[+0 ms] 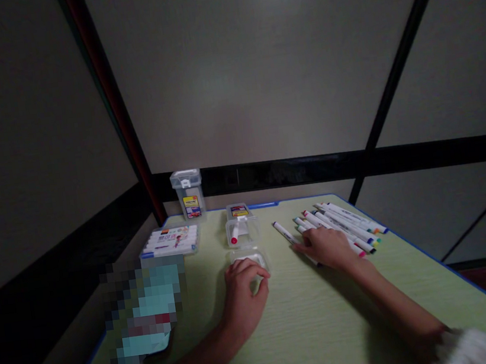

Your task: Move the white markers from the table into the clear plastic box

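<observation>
Desk (307, 329): box (251, 228) lay open, one red-capped marker (234, 234) inside. Loose markers (348, 226) lay right of the box. I judged: one in, most still out. Left hand (243, 295) curled over the box's lid (260, 257); I could not tell whether its grip held it. Right hand (329, 248) touched a dark-capped marker (283, 232) right of the box; grip closure unclear.

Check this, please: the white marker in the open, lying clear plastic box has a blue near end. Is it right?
Not quite. The near end of the white marker in the open, lying clear plastic box is red, not blue, as the head view shows.
</observation>
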### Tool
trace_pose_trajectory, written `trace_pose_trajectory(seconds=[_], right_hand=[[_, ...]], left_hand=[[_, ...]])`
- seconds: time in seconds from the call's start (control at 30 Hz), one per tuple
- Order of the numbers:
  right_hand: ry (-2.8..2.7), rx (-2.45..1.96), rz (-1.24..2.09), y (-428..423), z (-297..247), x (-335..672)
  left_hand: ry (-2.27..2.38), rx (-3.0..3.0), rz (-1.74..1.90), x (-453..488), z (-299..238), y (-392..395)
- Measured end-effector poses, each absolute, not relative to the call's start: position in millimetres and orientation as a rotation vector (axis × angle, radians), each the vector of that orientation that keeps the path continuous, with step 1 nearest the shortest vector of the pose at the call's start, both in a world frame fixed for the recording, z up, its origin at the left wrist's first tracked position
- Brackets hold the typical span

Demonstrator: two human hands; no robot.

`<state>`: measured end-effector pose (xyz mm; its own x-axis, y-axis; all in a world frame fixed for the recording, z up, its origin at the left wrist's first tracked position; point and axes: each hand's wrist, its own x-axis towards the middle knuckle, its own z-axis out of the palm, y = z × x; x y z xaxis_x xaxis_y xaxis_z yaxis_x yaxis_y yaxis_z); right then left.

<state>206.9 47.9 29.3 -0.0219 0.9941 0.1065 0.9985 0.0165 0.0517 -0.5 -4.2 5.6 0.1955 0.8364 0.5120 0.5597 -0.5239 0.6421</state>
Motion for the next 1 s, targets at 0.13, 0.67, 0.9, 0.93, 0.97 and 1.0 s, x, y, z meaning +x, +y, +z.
trace_pose_trajectory(seconds=[0.13,0.67,0.9,0.93,0.97,1.0], right_hand=[[-2.263,-2.125,-0.159,43.1,29.6,198.0],[-2.128,-2.123,0.022,45.0,18.9,190.2],[-1.939,-1.875,0.251,51.2,16.9,193.8],[-1.909,-1.819,0.300,52.5,16.3,194.0],[-1.875,-1.762,0.352,53.8,15.5,194.2],[-1.839,-1.704,0.407,55.0,14.5,194.3]], left_hand=[[1.311,2.158,1.242,-0.6,6.2,-4.3],[1.288,2.151,1.261,-1.1,3.7,-3.0],[1.257,2.132,1.306,-1.2,3.5,-2.8],[1.255,2.117,1.322,-1.4,3.9,-3.0],[1.255,2.099,1.343,-1.7,4.4,-3.2],[1.254,2.081,1.365,-2.0,4.8,-3.4]])
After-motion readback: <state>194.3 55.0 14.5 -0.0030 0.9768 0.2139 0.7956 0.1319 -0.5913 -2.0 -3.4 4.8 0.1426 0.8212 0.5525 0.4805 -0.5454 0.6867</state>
